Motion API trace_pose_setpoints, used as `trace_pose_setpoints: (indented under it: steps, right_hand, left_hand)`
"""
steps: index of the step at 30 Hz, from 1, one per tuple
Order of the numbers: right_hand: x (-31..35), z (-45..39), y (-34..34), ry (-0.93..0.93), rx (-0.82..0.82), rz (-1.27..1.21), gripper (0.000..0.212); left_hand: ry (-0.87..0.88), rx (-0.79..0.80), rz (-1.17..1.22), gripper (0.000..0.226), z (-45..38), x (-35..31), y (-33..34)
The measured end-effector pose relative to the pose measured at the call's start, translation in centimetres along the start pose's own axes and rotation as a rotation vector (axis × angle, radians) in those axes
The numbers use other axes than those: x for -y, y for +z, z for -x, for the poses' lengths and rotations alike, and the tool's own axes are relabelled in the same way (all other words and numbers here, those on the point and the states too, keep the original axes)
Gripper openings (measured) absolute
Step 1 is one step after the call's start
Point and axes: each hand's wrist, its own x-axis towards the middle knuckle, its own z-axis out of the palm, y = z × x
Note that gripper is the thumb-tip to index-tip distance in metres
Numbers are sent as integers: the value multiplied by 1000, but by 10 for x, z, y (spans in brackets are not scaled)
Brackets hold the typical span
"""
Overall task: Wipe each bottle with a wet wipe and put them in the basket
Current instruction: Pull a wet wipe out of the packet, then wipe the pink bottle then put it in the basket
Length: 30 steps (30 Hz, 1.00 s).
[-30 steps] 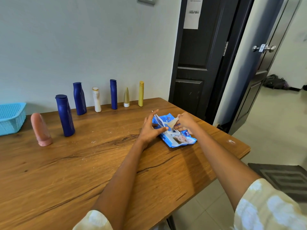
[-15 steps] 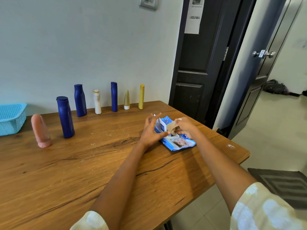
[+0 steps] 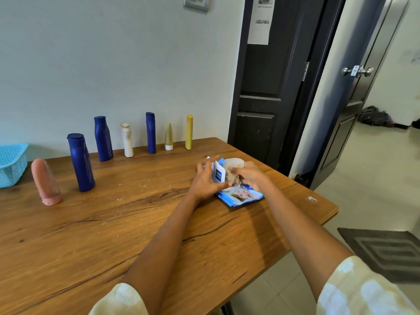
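Observation:
A blue wet-wipe pack lies on the wooden table with its white flap lifted. My left hand holds that flap up between thumb and fingers. My right hand pinches a pale wipe coming out of the pack. Several bottles stand along the wall: a pink one, a large blue one, another blue, a white one, a slim blue one, a small gold cone and a yellow tube. A light blue basket sits at the far left.
The table's right edge drops to a tiled floor with a dark mat. A dark door stands behind the table's far right corner. White crumbs speckle the wood.
The wipe has come further out of the pack in my right hand, and my left hand has raised the flap higher. The bottles and basket have stayed put.

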Motion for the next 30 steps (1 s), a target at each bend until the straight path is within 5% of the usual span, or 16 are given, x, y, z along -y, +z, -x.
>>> trace_pose_setpoints:
  steps: [11,21,25,30]
  right_hand:
    - [-5,4,-4,78,-176,-708,38]
    - [-8,8,-5,63,-189,-823,38]
    - [-9,5,-4,83,-158,-815,42]
    - [-1,5,-5,46,-126,-823,43]
  left_hand:
    - [-41,50,-245,106,-2,-2,4]
    - [-7,192,-575,72,-6,0,9]
    - [142,199,-663,54,-7,-4,13]
    - [186,234,-577,43,-7,-11,15]
